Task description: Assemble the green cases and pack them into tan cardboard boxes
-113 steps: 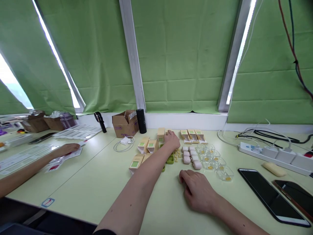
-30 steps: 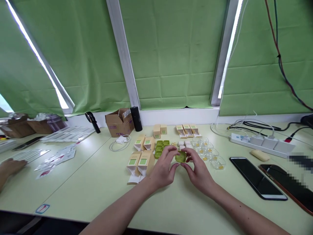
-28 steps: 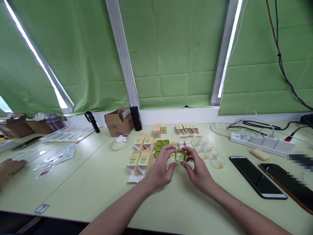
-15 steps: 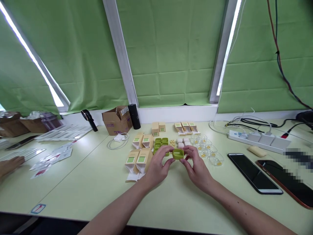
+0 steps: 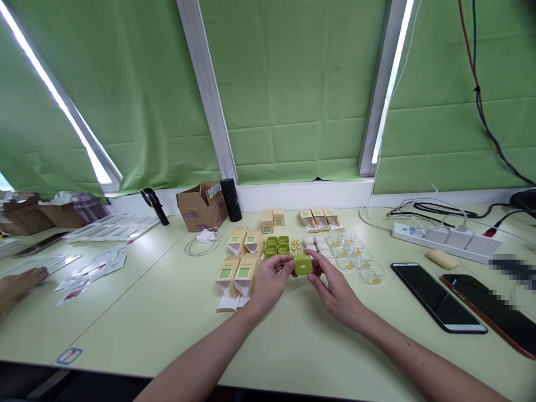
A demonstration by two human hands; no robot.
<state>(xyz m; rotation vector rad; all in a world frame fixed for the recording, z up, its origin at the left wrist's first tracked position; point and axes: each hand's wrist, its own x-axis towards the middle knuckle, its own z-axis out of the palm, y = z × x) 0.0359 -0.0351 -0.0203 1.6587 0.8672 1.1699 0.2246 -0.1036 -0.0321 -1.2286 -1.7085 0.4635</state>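
Both my hands hold one small green case [image 5: 302, 264] just above the pale green table [image 5: 167, 312]. My left hand [image 5: 269, 281] pinches its left side and my right hand [image 5: 332, 285] pinches its right side. Behind it lie more green cases [image 5: 277, 244], small tan tiles [image 5: 295, 246], pale pink blocks [image 5: 315, 242] and clear trays with yellow bits [image 5: 354, 257]. Tan cartons with green labels [image 5: 235, 273] lie to the left of my hands.
Two phones [image 5: 438, 296] lie at the right, behind them a white power strip [image 5: 444, 240] with cables. A cardboard box [image 5: 201, 205] and a black cylinder [image 5: 230, 199] stand at the back. Another person's hand [image 5: 20, 279] rests on papers at the far left.
My left hand came back from the far cartons and my right hand rose from the table. Both now grip a green case, which has been turned so its closed side faces me.
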